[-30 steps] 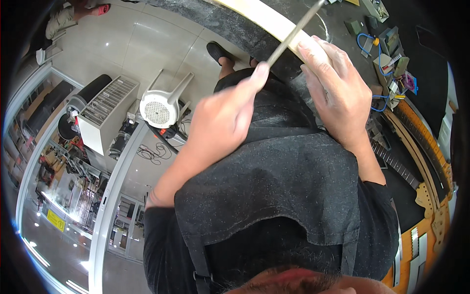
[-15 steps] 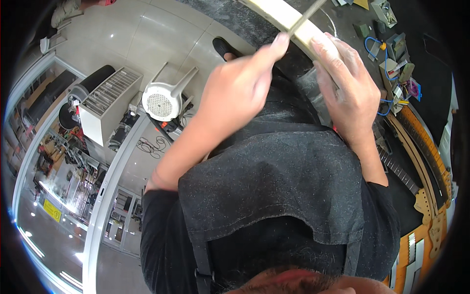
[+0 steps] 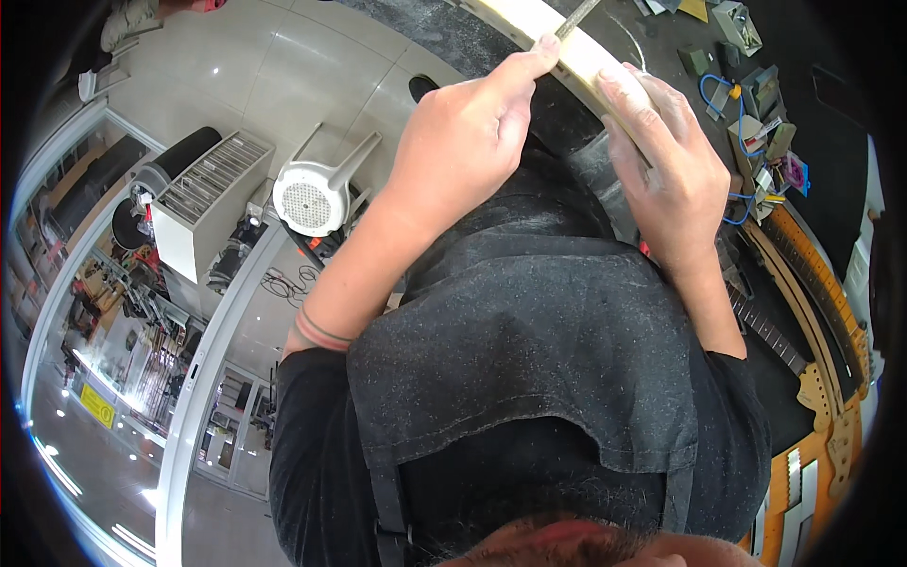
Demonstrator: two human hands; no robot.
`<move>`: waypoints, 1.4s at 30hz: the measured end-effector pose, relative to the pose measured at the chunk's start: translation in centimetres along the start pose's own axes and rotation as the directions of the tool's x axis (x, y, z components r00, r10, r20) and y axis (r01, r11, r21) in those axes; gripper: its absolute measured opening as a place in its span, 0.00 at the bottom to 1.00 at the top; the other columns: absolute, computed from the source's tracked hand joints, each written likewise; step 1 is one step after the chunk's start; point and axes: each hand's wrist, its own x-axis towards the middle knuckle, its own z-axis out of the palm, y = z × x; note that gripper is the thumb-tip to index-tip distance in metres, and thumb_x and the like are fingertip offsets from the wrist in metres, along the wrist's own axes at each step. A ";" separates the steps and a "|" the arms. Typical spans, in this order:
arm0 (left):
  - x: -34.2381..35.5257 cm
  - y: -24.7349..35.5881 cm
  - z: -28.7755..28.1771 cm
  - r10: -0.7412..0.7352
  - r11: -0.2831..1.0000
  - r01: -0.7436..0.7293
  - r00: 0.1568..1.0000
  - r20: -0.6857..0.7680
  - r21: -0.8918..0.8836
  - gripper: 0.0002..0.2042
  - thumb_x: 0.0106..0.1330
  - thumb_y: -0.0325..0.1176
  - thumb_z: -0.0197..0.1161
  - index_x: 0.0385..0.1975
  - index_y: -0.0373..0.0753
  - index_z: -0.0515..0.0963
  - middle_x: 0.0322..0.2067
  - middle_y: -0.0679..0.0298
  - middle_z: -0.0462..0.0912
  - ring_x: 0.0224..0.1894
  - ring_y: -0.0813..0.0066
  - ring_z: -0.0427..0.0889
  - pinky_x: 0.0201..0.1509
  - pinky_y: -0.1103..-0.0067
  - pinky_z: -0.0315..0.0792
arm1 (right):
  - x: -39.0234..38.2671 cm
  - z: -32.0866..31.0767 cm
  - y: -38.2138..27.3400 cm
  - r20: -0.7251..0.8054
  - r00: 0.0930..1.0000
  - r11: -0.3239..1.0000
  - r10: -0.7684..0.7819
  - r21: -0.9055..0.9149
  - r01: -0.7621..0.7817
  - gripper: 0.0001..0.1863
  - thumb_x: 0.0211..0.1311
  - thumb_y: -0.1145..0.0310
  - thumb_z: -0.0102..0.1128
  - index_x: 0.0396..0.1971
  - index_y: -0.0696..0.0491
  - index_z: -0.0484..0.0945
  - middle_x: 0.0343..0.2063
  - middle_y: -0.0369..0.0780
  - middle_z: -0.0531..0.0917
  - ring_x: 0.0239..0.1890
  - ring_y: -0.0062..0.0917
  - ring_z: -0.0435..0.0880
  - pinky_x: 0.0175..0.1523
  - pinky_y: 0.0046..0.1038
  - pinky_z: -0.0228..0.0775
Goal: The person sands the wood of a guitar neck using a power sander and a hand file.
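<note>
A long pale piece of wood (image 3: 588,62) stretches across the top of the view, over the bench edge. My right hand (image 3: 673,156) is wrapped round its near part, fingers over the top face and thumb at the near side. My left hand (image 3: 468,132) is closed on a thin grey file (image 3: 576,18), with the thumb laid along it. The file slants over the wood's upper face, and its far end runs out of the picture. Whatever part of it lies inside my left hand is hidden. Pale dust marks my right fingers.
On the dark bench to the right lie small blocks (image 3: 780,140), a blue cord (image 3: 707,93) and several guitar necks (image 3: 812,378). At left stand a white plastic stool (image 3: 308,203), a white slatted cabinet (image 3: 194,203) and a glass partition frame (image 3: 194,397). Another person's foot shows upper left.
My left hand has moved away from me with the file, up along the wood, and its motion blur has gone. My right hand stays almost where it was on the wood.
</note>
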 end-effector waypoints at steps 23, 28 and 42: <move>-0.4 0.0 0.4 0.068 0.998 -0.069 0.996 -0.064 -0.004 0.19 0.77 0.23 0.62 0.65 0.46 0.83 0.38 0.51 0.90 0.29 0.60 0.88 0.37 0.73 0.79 | 0.2 -0.1 0.1 0.011 1.000 1.000 0.003 0.006 -0.003 0.26 0.60 0.76 0.76 0.60 0.41 0.88 0.55 0.41 0.89 0.54 0.35 0.92 0.55 0.33 0.86; 1.3 0.2 0.1 0.061 0.985 -0.054 0.997 -0.038 0.163 0.17 0.81 0.32 0.60 0.66 0.50 0.79 0.29 0.53 0.87 0.30 0.56 0.89 0.36 0.68 0.78 | 0.2 -0.2 0.1 0.016 1.000 1.000 0.018 -0.009 -0.018 0.27 0.61 0.76 0.76 0.60 0.41 0.88 0.55 0.40 0.89 0.53 0.36 0.92 0.55 0.33 0.86; -5.8 0.9 -2.2 -0.268 0.846 0.382 0.908 0.323 -0.372 0.18 0.81 0.30 0.58 0.68 0.45 0.73 0.29 0.55 0.87 0.33 0.55 0.91 0.40 0.65 0.78 | 0.2 -0.1 -0.1 0.033 0.999 0.999 0.041 0.003 -0.041 0.27 0.61 0.75 0.76 0.61 0.42 0.87 0.55 0.40 0.89 0.52 0.35 0.92 0.54 0.33 0.86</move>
